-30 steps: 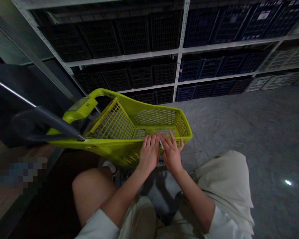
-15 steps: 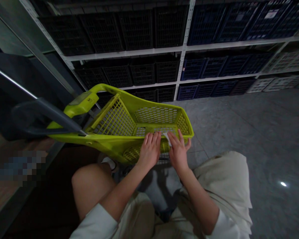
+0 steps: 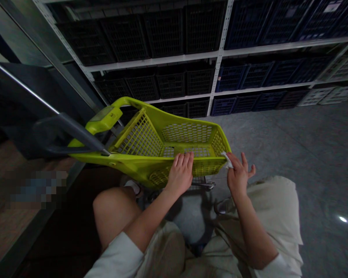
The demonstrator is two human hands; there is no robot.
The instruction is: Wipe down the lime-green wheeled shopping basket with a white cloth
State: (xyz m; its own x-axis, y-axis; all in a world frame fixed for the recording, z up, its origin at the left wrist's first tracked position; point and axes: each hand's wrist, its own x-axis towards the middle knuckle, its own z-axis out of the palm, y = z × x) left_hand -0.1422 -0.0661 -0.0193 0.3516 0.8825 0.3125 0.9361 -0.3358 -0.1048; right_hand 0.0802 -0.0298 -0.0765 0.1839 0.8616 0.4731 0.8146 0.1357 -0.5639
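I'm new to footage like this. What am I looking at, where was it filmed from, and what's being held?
There is no machine: a person works bare-handed, and every picture comes from one camera worn on the head, looking forward and down. The left hand rests on the near rim of a lime-green plastic shopping cart with mesh sides. The right hand holds a crumpled white cloth or tissue at the cart's front corner. The cart stands on a grey floor; beyond it, white metal shelves hold dark slotted plastic crates.
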